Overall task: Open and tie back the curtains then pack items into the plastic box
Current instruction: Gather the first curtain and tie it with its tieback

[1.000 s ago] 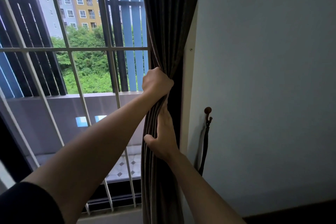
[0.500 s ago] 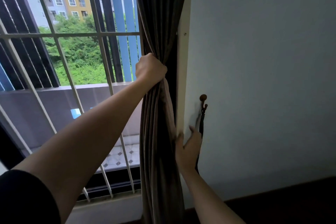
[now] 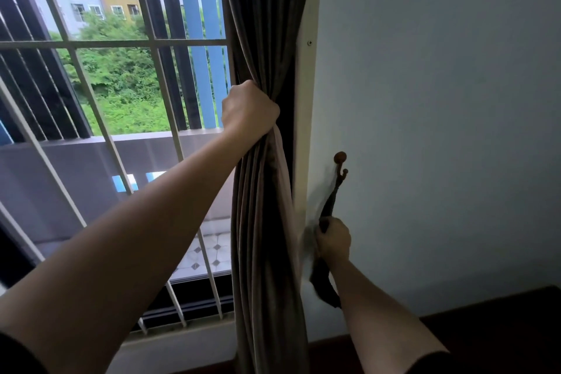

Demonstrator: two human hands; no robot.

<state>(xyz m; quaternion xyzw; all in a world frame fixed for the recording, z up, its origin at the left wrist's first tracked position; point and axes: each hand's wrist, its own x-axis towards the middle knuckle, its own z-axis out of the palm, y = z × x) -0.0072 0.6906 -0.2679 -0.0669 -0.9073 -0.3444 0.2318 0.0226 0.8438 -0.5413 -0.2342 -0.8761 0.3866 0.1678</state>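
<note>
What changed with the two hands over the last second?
The right hand let go of the dark brown fabric curtain, moved right and took hold of the dark tieback strap hanging from the round-knobbed brown hook. The left hand still grips the curtain.

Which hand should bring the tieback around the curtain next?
Right. The right hand grips the tieback hanging from the wall hook; the left hand is busy holding the curtain bunched.

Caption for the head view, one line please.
Left hand bunches the gathered curtain beside the window while the right hand grips the tieback hanging from the wall hook.
</note>
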